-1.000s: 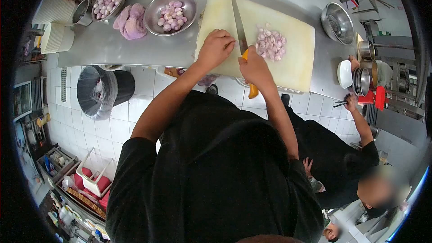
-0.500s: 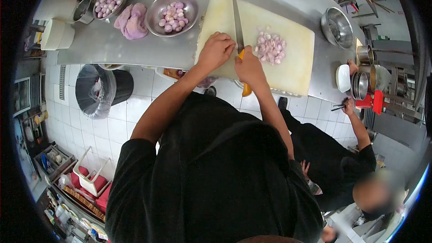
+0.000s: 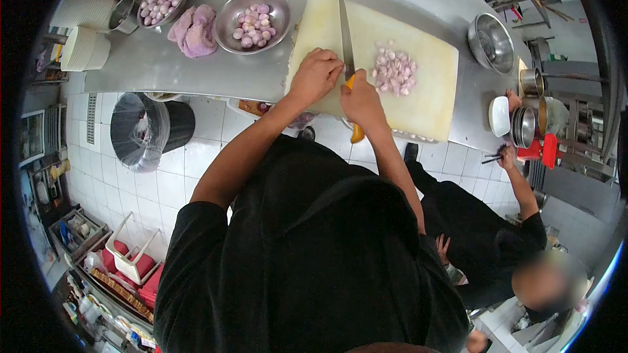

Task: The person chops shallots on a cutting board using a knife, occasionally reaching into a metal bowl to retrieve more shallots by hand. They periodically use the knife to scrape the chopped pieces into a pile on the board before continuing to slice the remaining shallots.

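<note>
My right hand (image 3: pixel 362 101) is wrapped round the yellow handle of a long kitchen knife (image 3: pixel 346 29), whose blade points away from me over the white cutting board (image 3: pixel 432 49). Left of the blade, my left hand (image 3: pixel 317 75) rests on the board, fingers bunched and tips close to the blade. What those fingers pinch is mostly hidden and too small to name. To the right of the knife lies a pile of cut shallots (image 3: pixel 395 72). Beyond my left hand stands a steel bowl (image 3: pixel 226 23) with whole peeled shallots (image 3: pixel 255 26) in it.
A pinkish cloth (image 3: pixel 193 31) lies between that bowl and a colander of shallots (image 3: pixel 163 1). Another metal bowl (image 3: pixel 490 42) sits right of the board. A lined bin (image 3: pixel 140 132) stands on the floor at left. To my right, a co-worker (image 3: pixel 484 222) holds dark utensils near stacked pans.
The view has shifted very slightly. My hands and the knife keep nearly the same position on the board, and the cut pile looks the same.
</note>
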Tool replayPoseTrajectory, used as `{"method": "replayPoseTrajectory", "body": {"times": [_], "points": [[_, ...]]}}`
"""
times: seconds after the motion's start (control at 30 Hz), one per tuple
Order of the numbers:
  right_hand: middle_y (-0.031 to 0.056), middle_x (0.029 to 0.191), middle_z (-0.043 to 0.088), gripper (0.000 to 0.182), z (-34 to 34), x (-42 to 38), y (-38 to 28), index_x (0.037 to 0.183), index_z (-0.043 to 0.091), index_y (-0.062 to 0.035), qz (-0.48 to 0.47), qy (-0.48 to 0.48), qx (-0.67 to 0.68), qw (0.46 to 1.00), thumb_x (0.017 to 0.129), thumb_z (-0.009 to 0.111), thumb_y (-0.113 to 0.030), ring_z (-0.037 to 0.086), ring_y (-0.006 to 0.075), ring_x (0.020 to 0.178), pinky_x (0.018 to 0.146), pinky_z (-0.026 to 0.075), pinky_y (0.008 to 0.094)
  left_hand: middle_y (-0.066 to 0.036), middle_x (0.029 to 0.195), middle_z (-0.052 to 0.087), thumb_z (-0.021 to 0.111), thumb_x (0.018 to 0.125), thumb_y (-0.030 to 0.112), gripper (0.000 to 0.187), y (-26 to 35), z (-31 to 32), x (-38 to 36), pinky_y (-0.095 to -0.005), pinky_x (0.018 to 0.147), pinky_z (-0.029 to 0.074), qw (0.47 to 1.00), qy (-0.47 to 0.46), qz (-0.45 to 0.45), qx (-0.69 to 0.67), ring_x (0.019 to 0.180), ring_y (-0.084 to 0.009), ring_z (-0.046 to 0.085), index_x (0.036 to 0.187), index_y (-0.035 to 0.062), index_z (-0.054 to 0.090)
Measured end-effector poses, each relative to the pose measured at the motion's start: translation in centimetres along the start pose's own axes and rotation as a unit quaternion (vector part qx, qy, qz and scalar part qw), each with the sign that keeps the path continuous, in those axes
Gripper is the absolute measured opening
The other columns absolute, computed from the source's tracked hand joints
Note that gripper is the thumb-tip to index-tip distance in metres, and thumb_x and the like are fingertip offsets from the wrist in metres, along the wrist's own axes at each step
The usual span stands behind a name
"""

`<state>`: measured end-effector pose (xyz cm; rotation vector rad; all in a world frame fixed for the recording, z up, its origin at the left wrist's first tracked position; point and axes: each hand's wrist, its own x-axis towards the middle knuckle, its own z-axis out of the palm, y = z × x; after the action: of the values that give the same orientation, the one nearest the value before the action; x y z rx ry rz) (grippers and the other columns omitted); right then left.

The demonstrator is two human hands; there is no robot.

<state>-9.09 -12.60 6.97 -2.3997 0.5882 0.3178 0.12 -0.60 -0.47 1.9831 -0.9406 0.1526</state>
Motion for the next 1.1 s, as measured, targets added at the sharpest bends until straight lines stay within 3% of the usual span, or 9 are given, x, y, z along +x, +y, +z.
{"method": "replayPoseTrajectory", "body": {"times": [0.17,0.27,0.37,0.47,0.57,0.67,0.87,1.03,1.1], "points": [[0.0356,0.089,0.066,0.03,-1.8,-0.9,-1.0,0.11,0.043,0.0061,0.011,-0.038,0.02,0.999,0.092,0.057,-0.014,0.067,0.051,0.087,0.082,0.053,0.0569,-0.01,0.09,0.064,0.068,0.084,0.007,0.006,-0.2,0.0,0.0,-0.0409,0.085,0.05,1.0,0.004,0.005,0.004,0.091,-0.0308,0.059,0.088,0.0035,0.072],[0.0347,0.085,0.066,0.029,1.0,0.3,0.2,0.109,0.043,0.0056,-0.035,0.036,-0.013,0.999,0.092,0.057,-0.014,0.068,0.0497,0.086,0.081,0.053,0.0572,-0.01,0.09,0.063,0.068,0.084,0.006,0.006,-0.1,0.1,0.0,-0.0411,0.084,0.05,1.0,0.012,0.011,0.005,0.09,-0.0309,0.059,0.087,0.0038,0.072],[0.0282,0.077,0.065,0.027,-1.6,-0.9,-1.3,0.108,0.04,0.0041,0.016,-0.034,0.07,0.997,0.096,0.056,-0.014,0.069,0.0374,0.057,0.051,0.055,0.0467,-0.01,0.091,0.064,0.069,0.084,0.007,0.007,-0.4,0.1,-0.4,-0.0413,0.083,0.05,1.0,0.007,0.011,0.01,0.09,-0.0313,0.059,0.089,0.0038,0.072],[0.0276,0.077,0.065,0.028,-2.2,-1.1,-2.1,0.109,0.04,0.0042,0.035,-0.057,0.058,0.996,0.096,0.056,-0.014,0.069,0.0372,0.056,0.051,0.055,0.046,-0.01,0.093,0.064,0.069,0.085,0.007,0.007,-0.1,-0.1,-0.1,-0.0415,0.084,0.051,1.0,0.005,0.01,0.025,0.091,-0.0314,0.06,0.091,0.0036,0.072],[0.0275,0.077,0.065,0.028,2.1,1.2,1.5,0.109,0.04,0.0042,-0.045,0.03,-0.009,0.999,0.096,0.056,-0.014,0.068,0.0366,0.055,0.049,0.054,0.0452,-0.01,0.088,0.061,0.068,0.084,0.007,0.005,-0.2,0.1,0.1,-0.0419,0.084,0.049,1.0,0.017,0.019,0.016,0.088,-0.031,0.058,0.087,0.0041,0.072],[0.0278,0.076,0.065,0.027,0.3,0.2,0.4,0.109,0.039,0.0043,-0.03,-0.003,0.005,1.0,0.096,0.055,-0.013,0.067,0.036,0.053,0.049,0.053,0.0465,-0.01,0.089,0.062,0.068,0.083,0.007,0.006,0.1,-0.2,-0.1,-0.0416,0.083,0.049,1.0,0.011,0.013,0.02,0.088,-0.0309,0.058,0.087,0.0038,0.072],[0.0283,0.079,0.066,0.028,2.3,1.6,1.9,0.109,0.039,0.0049,-0.044,0.021,0.003,0.999,0.096,0.055,-0.014,0.067,0.0352,0.052,0.049,0.054,0.0452,-0.01,0.091,0.063,0.069,0.084,0.006,0.006,-0.3,0.0,0.0,-0.0414,0.083,0.05,0.999,0.016,0.021,0.028,0.089,-0.031,0.058,0.088,0.0033,0.072],[0.0288,0.079,0.066,0.029,-2.1,-1.2,-1.5,0.109,0.039,0.0059,0.022,-0.06,0.052,0.997,0.096,0.056,-0.014,0.068,0.0349,0.053,0.049,0.055,0.0444,-0.01,0.094,0.065,0.07,0.084,0.006,0.009,0.0,-0.2,-0.1,-0.0409,0.084,0.051,0.999,0.009,0.017,0.037,0.091,-0.0314,0.06,0.092,0.003,0.072],[0.0291,0.08,0.066,0.029,-2.8,-1.5,-2.0,0.109,0.039,0.0061,0.026,-0.067,0.05,0.996,0.096,0.055,-0.014,0.068,0.0349,0.054,0.049,0.055,0.0445,-0.009,0.09,0.063,0.07,0.083,0.006,0.004,0.1,0.0,0.1,-0.0407,0.082,0.05,0.999,0.02,0.022,0.03,0.088,-0.0303,0.059,0.085,0.0036,0.071]]}}
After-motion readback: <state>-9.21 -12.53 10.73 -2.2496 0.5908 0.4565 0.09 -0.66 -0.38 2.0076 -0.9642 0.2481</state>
